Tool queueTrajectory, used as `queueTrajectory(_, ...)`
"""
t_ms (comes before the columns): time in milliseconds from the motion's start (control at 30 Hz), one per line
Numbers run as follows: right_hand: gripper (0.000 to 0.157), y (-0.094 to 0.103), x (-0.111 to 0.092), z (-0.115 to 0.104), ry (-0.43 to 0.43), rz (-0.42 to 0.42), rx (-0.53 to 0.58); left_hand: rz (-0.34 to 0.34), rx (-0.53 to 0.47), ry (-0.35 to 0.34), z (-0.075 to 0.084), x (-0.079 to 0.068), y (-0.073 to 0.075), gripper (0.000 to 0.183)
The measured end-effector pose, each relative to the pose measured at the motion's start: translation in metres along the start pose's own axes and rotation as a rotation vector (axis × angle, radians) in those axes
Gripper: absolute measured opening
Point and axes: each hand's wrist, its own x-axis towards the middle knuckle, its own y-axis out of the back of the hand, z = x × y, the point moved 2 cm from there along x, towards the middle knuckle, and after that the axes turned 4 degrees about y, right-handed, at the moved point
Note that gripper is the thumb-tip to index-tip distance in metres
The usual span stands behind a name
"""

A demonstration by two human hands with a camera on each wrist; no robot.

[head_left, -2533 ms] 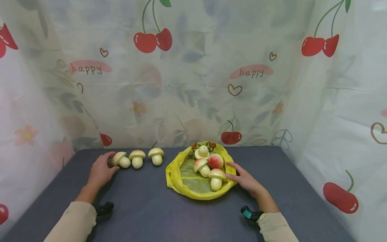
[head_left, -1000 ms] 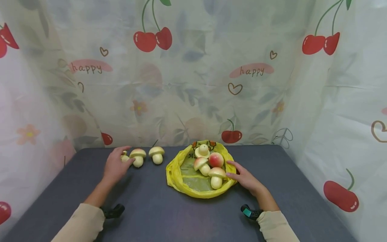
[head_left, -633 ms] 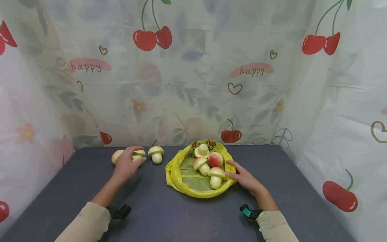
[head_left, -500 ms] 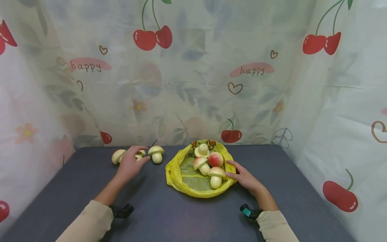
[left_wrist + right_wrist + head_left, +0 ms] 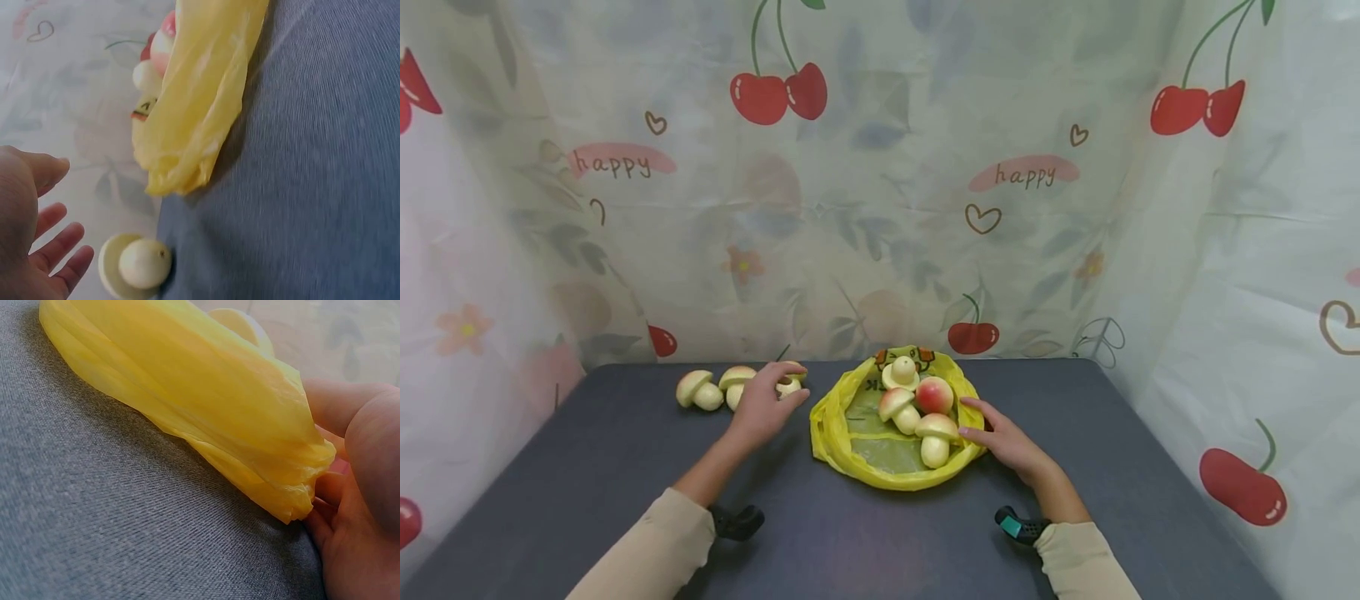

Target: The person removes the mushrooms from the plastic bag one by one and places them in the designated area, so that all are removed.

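In the head view my left hand is at the rightmost of three toy mushrooms along the table's back, its thumb and fingers spread around that mushroom and partly covering it. The left wrist view shows a gap between these fingers and the mushroom. My right hand holds the right rim of a yellow plastic bag, which stands with its mouth wide. Inside the bag lie several toy mushrooms, one near my right fingertips, and a red-and-cream rounded piece. Bag film hides part of my right fingers in the right wrist view.
Two more toy mushrooms, the left one and the middle one, sit left of my left hand. The dark table ends at a patterned curtain behind and on both sides.
My left hand has moved right along the row, past the left and middle mushrooms to the rightmost one. The mushrooms have stayed in place. My right hand and the bag have hardly moved.
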Motion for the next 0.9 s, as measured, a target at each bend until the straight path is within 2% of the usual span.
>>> queueTrajectory(300, 0.067, 0.0, 0.0, 0.001, 0.001, -0.003, -0.002, -0.05, -0.033, 0.017, 0.018, 0.007, -0.025, 0.039)
queueTrajectory(467, 0.067, 0.0, 0.001, 0.002, 0.002, -0.003, 0.0, -0.141, -0.058, 0.059, 0.026, 0.012, -0.039, 0.04)
queueTrajectory(667, 0.067, 0.001, 0.001, 0.003, 0.008, 0.0, 0.002, -0.299, -0.035, 0.091, 0.037, 0.019, -0.055, 0.045)
queueTrajectory(900, 0.065, 0.001, 0.001, 0.001, 0.008, 0.001, 0.009, -0.399, 0.005, 0.106, 0.046, 0.027, -0.071, 0.047)
